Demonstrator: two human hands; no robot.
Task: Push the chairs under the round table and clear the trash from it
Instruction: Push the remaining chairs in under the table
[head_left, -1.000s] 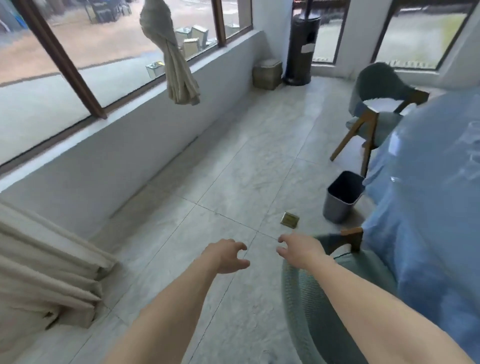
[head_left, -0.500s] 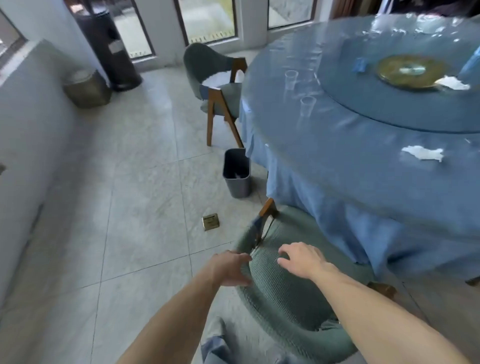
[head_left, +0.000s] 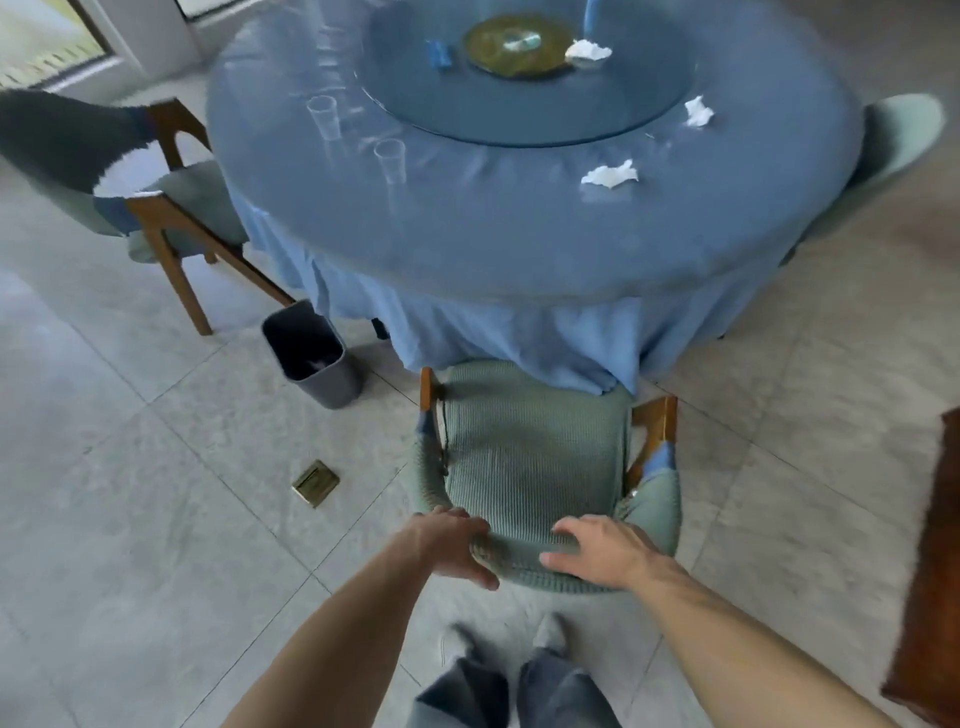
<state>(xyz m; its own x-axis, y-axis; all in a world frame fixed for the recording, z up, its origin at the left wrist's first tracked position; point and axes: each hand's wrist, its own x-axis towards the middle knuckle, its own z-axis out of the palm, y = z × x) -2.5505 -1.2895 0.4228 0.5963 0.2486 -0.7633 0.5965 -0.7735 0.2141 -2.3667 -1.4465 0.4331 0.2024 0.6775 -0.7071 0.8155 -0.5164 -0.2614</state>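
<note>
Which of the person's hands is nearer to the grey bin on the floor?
Left. The left hand grips the chair back on the side toward the grey bin; the right hand holds the same back on the far side.

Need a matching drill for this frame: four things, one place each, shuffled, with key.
Things:
1. dark grey plastic waste bin
2. small square brass floor plate
3. crumpled white tissue
4. green knitted chair back

Places:
A. under both hands
B. on the glass turntable
C. on floor tiles left of the near chair
D. on the floor by the tablecloth's edge

Pairs: 1-D, 2-C, 3-B, 4-A
</note>
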